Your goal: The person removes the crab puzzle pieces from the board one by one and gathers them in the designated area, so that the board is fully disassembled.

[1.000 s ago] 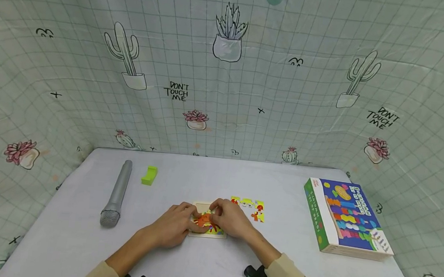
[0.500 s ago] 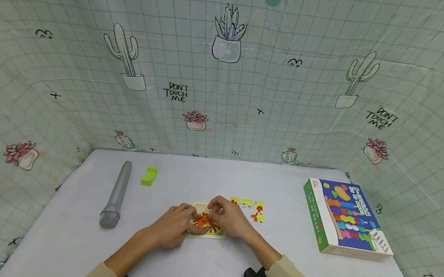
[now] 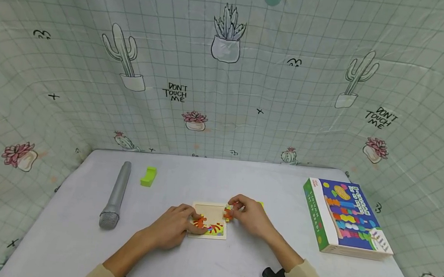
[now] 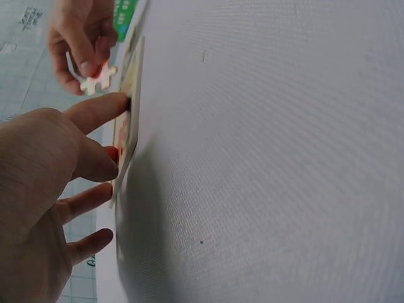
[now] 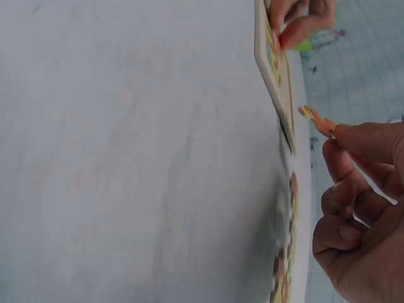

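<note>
A shallow wooden puzzle tray [image 3: 208, 211] lies flat on the white table; its upper part shows bare wood. Along its lower edge sit colourful joined jigsaw pieces [image 3: 214, 229], one with orange print at the left. My left hand [image 3: 173, 226] rests on the tray's left side, its thumb and fingertips touching the tray and the pieces, as the left wrist view shows. Just off the tray's right edge, my right hand [image 3: 252, 215] pinches a jigsaw piece [image 5: 319, 121] between thumb and forefinger, raised above the table. The right hand mostly hides the loose pieces [image 5: 291, 214] behind it.
A grey microphone [image 3: 117, 195] lies at the left, with a light green block [image 3: 148, 176] beside it. At the right lies a colourful game box [image 3: 348, 215]. A patterned cloth [image 3: 227, 81] hangs behind the table.
My right hand has lifted a jigsaw piece out of the tray and carried it right, baring the wood of the tray's upper part. The left hand has stayed in place.
</note>
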A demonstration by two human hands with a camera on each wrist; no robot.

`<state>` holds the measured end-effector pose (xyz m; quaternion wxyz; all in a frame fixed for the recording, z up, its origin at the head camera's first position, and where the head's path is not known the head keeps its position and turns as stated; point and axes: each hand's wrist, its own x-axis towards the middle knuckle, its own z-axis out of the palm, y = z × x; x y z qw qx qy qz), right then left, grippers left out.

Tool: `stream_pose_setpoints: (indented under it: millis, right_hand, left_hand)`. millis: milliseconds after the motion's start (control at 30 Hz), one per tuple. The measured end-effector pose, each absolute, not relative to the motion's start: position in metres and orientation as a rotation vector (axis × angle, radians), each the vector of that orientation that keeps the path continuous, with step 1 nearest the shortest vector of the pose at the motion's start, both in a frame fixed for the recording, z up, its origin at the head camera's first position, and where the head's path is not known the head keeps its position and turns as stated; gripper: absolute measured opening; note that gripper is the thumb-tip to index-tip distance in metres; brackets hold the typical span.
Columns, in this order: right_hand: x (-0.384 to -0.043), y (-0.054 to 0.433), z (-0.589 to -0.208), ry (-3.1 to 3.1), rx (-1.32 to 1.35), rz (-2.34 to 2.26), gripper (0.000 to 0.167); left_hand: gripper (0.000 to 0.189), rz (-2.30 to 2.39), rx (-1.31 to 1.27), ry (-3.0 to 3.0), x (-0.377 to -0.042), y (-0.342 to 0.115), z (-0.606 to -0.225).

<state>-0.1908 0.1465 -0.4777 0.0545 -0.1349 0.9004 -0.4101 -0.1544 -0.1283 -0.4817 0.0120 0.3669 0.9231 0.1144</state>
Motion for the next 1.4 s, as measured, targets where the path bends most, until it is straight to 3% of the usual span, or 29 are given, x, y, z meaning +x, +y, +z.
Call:
stream_pose_setpoints:
  millis: [400,1400]
  right_hand:
    - [-0.193,0.179,-0.482,2.847,-0.212,-1.088,0.018]
    - [-0.202,0.179,-0.484,2.931,-0.277,-0.909,0.015]
  left_hand:
    - [0.056,0.391,1.146,2.873,-0.152,-0.130,-0.482]
    - [0.051,0.428,1.133,2.881,-0.151,-0.131,-0.485]
